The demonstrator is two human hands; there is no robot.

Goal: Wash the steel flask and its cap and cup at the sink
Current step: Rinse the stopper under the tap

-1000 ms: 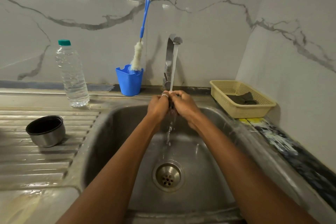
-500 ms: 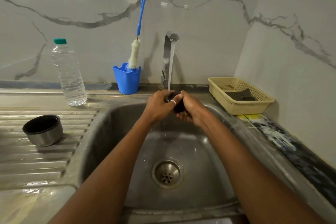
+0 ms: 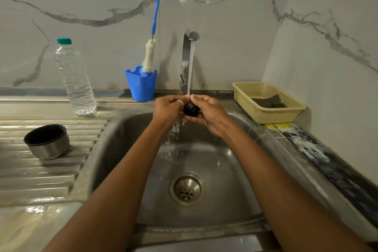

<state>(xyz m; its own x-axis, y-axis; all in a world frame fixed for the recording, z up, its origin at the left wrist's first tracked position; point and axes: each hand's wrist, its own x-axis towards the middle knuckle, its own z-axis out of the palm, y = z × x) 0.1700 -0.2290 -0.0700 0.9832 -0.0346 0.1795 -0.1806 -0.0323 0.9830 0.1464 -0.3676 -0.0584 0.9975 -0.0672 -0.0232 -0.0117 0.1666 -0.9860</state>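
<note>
Washing up

The steel cup [image 3: 48, 142] sits on the ribbed board [image 3: 30, 172] left of the sink [image 3: 122, 149]; over the sink the left hand [image 3: 166, 108] and the right hand [image 3: 209, 113] both curl round a small black cap [image 3: 191, 108]; water from the tap [image 3: 186, 57] behind runs down onto it.

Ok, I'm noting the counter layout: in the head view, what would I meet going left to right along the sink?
Steel cup → water bottle → blue holder with the bottle brush in it → tap → yellow basket. The left hand, right hand and cap overlap the tap, so they are left out.
</note>
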